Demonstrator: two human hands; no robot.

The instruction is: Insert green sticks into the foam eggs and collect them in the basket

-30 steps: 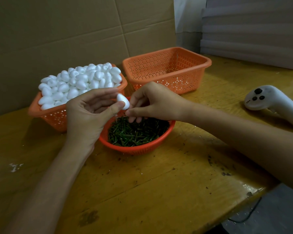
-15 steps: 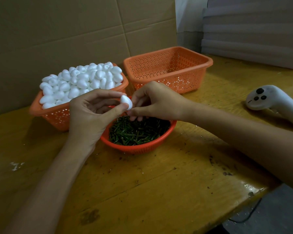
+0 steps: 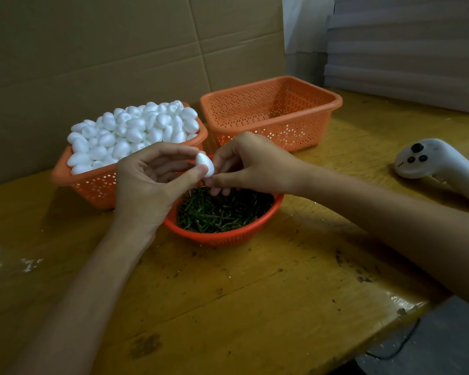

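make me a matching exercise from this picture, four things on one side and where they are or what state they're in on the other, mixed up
Things:
1. foam egg
2. rectangular basket at the back right
3. round bowl
4. white controller

States or places:
A. holds a heap of green sticks
B. lies on the table at the far right
C. nothing to be seen in it
D. pinched in the left hand, with the right hand at its tip

Pairs: 1-D, 2-C, 3-A, 4-B

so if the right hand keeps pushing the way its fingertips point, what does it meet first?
Likely the foam egg pinched in the left hand; the right hand already looks to be touching it. Any stick is hidden.
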